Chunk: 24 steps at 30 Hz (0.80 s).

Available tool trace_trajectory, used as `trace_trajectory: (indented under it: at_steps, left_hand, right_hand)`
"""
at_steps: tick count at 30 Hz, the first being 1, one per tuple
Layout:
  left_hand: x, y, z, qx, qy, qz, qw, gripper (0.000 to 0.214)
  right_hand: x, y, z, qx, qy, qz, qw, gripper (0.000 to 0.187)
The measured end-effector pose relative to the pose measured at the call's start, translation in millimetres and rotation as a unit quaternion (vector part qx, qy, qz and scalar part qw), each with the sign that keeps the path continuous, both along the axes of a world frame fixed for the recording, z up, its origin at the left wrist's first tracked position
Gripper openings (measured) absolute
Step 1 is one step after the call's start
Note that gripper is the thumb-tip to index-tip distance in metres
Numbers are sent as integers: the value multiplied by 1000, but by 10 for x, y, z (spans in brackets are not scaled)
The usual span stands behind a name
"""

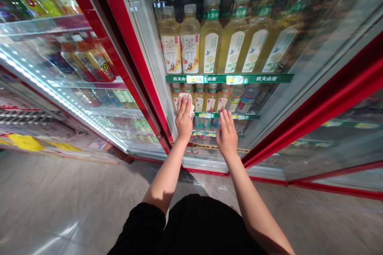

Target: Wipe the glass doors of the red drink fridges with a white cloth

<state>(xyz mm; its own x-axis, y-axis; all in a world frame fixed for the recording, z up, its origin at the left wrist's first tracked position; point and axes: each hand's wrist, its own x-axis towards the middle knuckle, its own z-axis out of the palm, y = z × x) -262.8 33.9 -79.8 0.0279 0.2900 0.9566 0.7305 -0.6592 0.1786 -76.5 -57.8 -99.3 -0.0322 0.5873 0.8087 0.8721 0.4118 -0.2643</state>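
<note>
I stand in front of a drinks fridge with a glass door (pixel 269 99). My left hand (pixel 183 117) presses a white cloth (pixel 186 101) flat against the lower part of the glass, fingers stretched over it. To its right my right hand (pixel 226 133) lies flat on the same glass, fingers spread, holding nothing. Behind the glass, a shelf (pixel 229 79) carries a row of yellow-green tea bottles (pixel 211 38), and smaller bottles (pixel 210 97) stand on the shelf below, just behind my hands.
Red door frames (pixel 128 44) run on both sides of the glass. A second lit fridge (pixel 74 71) with canned and bottled drinks is on the left. Grey floor tiles (pixel 60 207) lie below.
</note>
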Motion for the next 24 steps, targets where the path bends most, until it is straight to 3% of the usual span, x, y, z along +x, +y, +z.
trace_trajectory:
  at_steps: [4,8,11,14,18,24]
  left_hand:
    - [-24,56,32,8,44,-27,999,75]
    - [-341,61,-121,14,134,-51,990,76]
    - [-523,61,-193,-8,85,-42,995,77]
    - [-510,93,-137,-23,30,-33,999,79]
    - [-419,137,-27,-7,64,-32,997,78]
    - [-614,45,-128,-8,147,-48,988,78]
  right_hand:
    - [-237,49,84,-28,-17,40,999,92]
    - [-375,142,76,-61,-12,42,997,94]
    - [-396,182,34,-65,-8,28,997,93]
    - [-404,196,5,-62,-13,7,998,91]
    - [-407,206,-3,-48,-22,-10,999,92]
    - [-350,211,-5,-51,-40,-16,998,93]
